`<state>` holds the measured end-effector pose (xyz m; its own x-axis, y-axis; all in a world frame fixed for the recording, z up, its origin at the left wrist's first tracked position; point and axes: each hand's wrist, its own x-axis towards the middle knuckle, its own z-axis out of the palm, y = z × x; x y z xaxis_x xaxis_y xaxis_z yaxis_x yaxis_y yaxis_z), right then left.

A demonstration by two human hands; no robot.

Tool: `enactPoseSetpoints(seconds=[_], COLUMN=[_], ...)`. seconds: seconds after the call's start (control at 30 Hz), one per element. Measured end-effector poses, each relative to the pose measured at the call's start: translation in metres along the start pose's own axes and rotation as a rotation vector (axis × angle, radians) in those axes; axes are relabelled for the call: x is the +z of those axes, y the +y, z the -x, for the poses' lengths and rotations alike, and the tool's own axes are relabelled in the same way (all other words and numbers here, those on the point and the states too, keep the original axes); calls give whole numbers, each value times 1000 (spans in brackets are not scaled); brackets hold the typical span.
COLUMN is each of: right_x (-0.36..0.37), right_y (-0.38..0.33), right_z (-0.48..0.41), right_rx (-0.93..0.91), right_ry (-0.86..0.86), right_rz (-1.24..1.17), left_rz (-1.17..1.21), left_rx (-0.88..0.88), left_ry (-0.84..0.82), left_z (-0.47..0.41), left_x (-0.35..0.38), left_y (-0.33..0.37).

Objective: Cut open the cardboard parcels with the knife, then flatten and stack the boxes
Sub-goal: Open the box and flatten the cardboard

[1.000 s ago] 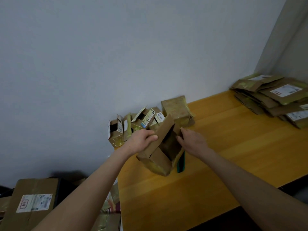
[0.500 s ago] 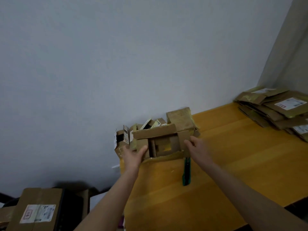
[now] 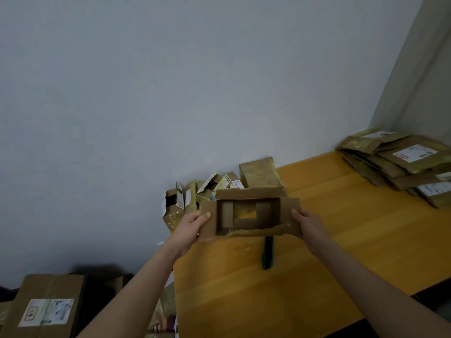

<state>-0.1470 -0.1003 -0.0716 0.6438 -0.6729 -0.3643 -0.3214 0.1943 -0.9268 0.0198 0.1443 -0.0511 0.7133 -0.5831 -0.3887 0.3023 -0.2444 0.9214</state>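
Observation:
I hold an opened cardboard box (image 3: 289, 214) above the orange table (image 3: 341, 240), its flaps spread and its open side facing me. My left hand (image 3: 192, 226) grips the left flap, my right hand (image 3: 308, 223) grips the right flap. Light shows through a gap in the box's far side. A green-handled knife (image 3: 268, 254) lies on the table just under the box, partly hidden by it. A cluster of small opened parcels (image 3: 207, 191) stands against the wall behind the box. A pile of flattened boxes (image 3: 402, 162) lies at the table's far right.
A closed cardboard parcel (image 3: 258, 172) sits behind the held box by the wall. On the floor at lower left stands a large labelled parcel (image 3: 46, 306). The table's left edge runs beside my left forearm; its near edge crosses at lower right.
The box was tipped on the table with one flap held; it is now lifted, turned open side towards me, both side flaps spread. The knife lies uncovered below it.

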Motion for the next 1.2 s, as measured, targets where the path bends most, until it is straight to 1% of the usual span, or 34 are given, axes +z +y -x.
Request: enactPoseSetpoints(seconds=[0.1, 0.17, 0.2, 0.27, 0.37, 0.43, 0.5, 0.6, 0.67, 0.73, 0.83, 0.9, 1.03, 1.1, 1.2], right_x=[-11, -16, -18, -15, -9, -9, -7, 3, 8, 12, 15, 14, 9, 7, 12], right_y=[3, 2, 5, 7, 12, 19, 24, 24, 22, 20, 20, 21, 14, 4, -7], right_z=[1, 1, -2, -4, -4, -4, -2, 1, 2, 1, 1, -1, -5, -3, 3], right_rx=[107, 209, 253, 310, 317, 285, 247, 168, 120, 97, 129, 214, 336, 338, 307], right_ry=[-179, -282, -316, -335, -331, -316, -304, -343, -362, -361, -332, -330, -345, -320, -295], right_rz=[-292, -377, -374, -288, -131, -69, -99, -109, -100, -117, -179, -234, -287, -212, 8], left_rz=[71, 85, 66, 1, -125, -207, -222, -258, -302, -315, -410, -573, -931, -1060, -1156], left_rx=[38, 47, 56, 97, 116, 78, 46, 47, 91, 181, 276, 392, 720, 861, 1001], left_ry=[-86, -147, -192, -309, -445, -470, -362, -73, -4, 58, 174, 197, 167, 156, 113], left_z=[-1, 0, -1, -2, 1, 5, 6, 2, 0, -4, -8, -9, 1, 6, 9], left_x=[-8, -11, -10, -7, 0, 4, 9, 19, 25, 27, 28, 25, 17, 18, 22], left_y=[-1, -2, -3, -4, 3, 10, 14, 14, 12, 6, 2, 0, -4, -6, -7])
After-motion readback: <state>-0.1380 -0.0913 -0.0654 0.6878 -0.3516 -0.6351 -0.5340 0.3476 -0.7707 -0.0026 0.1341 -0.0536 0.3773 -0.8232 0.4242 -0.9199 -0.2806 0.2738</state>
